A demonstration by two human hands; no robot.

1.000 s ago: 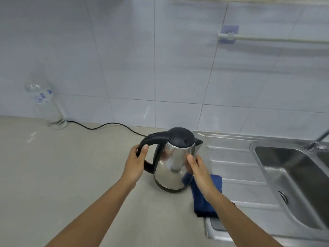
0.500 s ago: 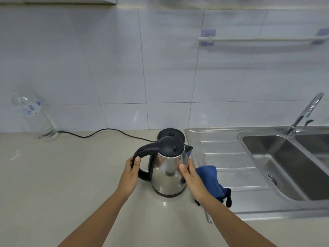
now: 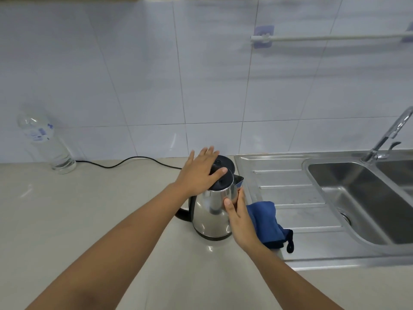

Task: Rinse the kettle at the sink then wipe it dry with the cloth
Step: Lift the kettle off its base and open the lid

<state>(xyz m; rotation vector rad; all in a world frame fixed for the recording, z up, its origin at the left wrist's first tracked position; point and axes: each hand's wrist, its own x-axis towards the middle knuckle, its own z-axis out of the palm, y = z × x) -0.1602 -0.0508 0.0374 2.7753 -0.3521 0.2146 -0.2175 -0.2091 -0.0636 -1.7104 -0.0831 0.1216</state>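
Observation:
A steel kettle (image 3: 211,211) with a black lid and handle stands upright on the beige counter, just left of the sink's drainboard. My left hand (image 3: 199,172) lies flat over the lid, fingers spread. My right hand (image 3: 240,218) presses against the kettle's right side, thumb on the steel. A blue cloth (image 3: 267,222) lies crumpled on the drainboard edge, right behind my right hand. The kettle's black base (image 3: 225,163) sits on the counter behind the kettle. The sink basin (image 3: 362,198) and tap (image 3: 391,135) are at the right.
A clear plastic bottle (image 3: 48,145) stands at the back left against the tiled wall. A black cord (image 3: 129,161) runs along the counter from the bottle towards the kettle base. A white rail (image 3: 330,37) is fixed high on the wall.
My left hand has left the kettle's handle and moved up onto the lid. My right hand stays on the kettle's side. The kettle stays on the counter.

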